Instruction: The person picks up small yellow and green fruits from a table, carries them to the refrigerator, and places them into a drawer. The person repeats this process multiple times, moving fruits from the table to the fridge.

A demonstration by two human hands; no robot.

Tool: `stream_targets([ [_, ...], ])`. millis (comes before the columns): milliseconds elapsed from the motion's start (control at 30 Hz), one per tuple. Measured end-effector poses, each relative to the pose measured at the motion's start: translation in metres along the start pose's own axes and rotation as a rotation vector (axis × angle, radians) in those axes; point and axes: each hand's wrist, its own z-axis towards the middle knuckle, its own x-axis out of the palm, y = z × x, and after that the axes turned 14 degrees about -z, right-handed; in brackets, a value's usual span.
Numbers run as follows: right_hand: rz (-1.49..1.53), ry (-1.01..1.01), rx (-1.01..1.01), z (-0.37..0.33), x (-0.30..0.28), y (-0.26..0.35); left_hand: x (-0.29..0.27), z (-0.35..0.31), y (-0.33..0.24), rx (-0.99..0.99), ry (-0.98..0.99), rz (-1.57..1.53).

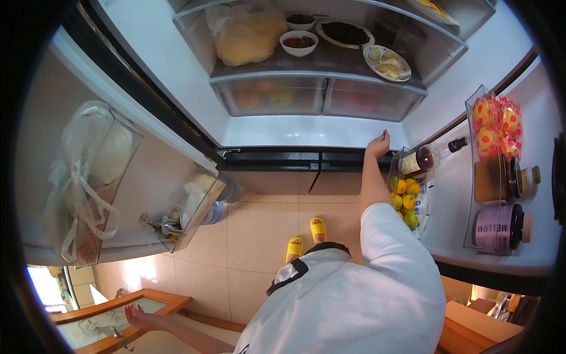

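Note:
I stand before an open two-door refrigerator. My right hand (379, 144) is stretched forward near the right end of the fridge's bottom edge, beside the right door's lower bin. Its fingers are curled in and nothing shows in them. Close to it in that bin are a dark bottle with a pale label (417, 161) and several yellow-green citrus fruits (407, 194). My left hand (139, 318) is out to the lower left, fingers apart and holding nothing, in front of a wood-framed glass door (94, 327). Two frosted drawers (268, 97) sit under the fridge shelf.
On the shelf are a bulky plastic bag (247, 35), a bowl of red food (299, 43) and a plate of pale food (387, 64). Jars (498, 227) and red-dotted packages (497, 127) fill the right door's bin. A white plastic bag (88, 171) hangs at the left door.

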Motion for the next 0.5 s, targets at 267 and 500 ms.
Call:
stream_targets([
  [267, -0.451, 0.158, -0.564, -0.028, 0.024, 0.005, -0.059, 0.022, 0.046, 0.088, -0.019, 0.031],
  [500, -0.287, 0.080, -0.576, -0.111, 0.027, 0.053, -0.054, 0.021, 0.061, 0.008, -0.012, 0.010],
])
